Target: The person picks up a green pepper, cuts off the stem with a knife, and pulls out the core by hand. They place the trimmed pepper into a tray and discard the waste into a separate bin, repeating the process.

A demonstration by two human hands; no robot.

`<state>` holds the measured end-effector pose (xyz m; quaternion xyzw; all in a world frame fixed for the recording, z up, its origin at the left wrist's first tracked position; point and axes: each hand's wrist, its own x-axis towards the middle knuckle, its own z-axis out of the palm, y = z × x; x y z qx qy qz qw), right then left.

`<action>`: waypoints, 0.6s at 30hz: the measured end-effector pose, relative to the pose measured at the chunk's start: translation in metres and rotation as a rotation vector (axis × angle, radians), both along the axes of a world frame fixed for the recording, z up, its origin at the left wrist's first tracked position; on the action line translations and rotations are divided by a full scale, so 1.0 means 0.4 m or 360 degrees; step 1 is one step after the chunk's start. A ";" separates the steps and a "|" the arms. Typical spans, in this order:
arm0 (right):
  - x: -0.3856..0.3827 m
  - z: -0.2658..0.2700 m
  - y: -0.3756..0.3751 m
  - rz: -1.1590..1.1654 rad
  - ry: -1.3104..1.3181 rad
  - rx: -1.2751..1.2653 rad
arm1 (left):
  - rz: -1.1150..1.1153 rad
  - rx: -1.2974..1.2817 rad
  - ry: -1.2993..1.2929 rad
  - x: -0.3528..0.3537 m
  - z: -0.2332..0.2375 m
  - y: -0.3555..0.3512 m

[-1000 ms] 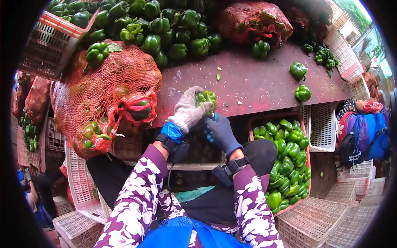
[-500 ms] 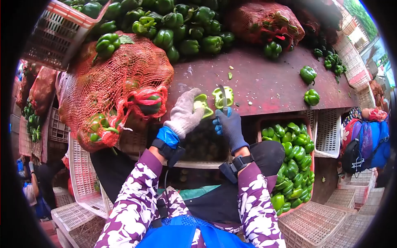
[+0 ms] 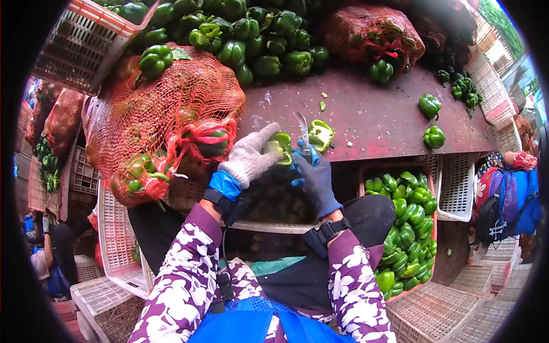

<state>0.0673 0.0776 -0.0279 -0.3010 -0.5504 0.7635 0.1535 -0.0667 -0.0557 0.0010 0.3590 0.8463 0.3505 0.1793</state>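
Note:
My left hand point(image 3: 251, 155), in a pale glove, holds a cut green pepper half point(image 3: 281, 148) at the table's front edge, its hollow side facing right. My right hand point(image 3: 310, 171), in a dark blue glove, grips a small curved knife point(image 3: 303, 132), the blade pointing up and away from me. Just right of the blade, another cut pepper half point(image 3: 321, 135) lies with its pale inside up on the dark red table point(image 3: 372, 123). Small pepper scraps lie around it.
A red mesh sack of peppers point(image 3: 166, 108) bulges at the left. Whole peppers point(image 3: 234, 54) pile up at the back. Right of my knee stands a crate full of peppers point(image 3: 407, 228). Empty crates point(image 3: 437, 311) stand lower right, and a co-worker's arm point(image 3: 48, 243) shows far left.
The knife has come off the right pepper half and now stands left of it, blade up. That half has turned slightly on the table. My left hand has moved slightly left with its half.

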 end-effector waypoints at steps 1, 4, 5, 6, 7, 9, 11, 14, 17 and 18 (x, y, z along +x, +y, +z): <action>-0.003 -0.008 0.000 0.0045 0.0016 -0.0050 | -0.0023 0.0082 -0.0067 -0.003 -0.005 -0.009; -0.015 -0.017 -0.006 0.0152 0.0065 -0.0230 | -0.0055 0.0343 -0.0505 0.003 -0.007 -0.006; -0.023 -0.018 -0.011 0.0164 0.0088 -0.0313 | -0.0059 0.0429 -0.0687 0.006 -0.006 -0.003; -0.030 -0.017 -0.015 0.0175 0.0112 -0.0394 | -0.0026 0.0434 -0.0646 0.010 -0.007 -0.002; -0.031 -0.018 -0.014 0.0222 0.0109 -0.0400 | 0.0008 0.0441 -0.0606 0.016 -0.011 -0.002; -0.022 -0.011 -0.008 0.0320 0.0095 -0.0408 | 0.0054 0.0422 -0.0595 0.023 -0.005 -0.005; -0.006 0.013 0.000 0.0455 0.0043 -0.0418 | 0.0072 0.0370 -0.0654 0.032 0.024 -0.010; 0.008 0.028 -0.019 0.0497 0.0137 -0.0436 | 0.0027 0.0483 -0.0881 0.021 0.017 -0.025; 0.016 0.044 -0.023 0.0574 0.0210 -0.0443 | -0.0078 0.0608 -0.1034 0.014 0.034 -0.045; 0.018 0.053 -0.021 0.0618 0.0216 -0.0444 | -0.0110 0.0615 -0.1035 0.015 0.048 -0.052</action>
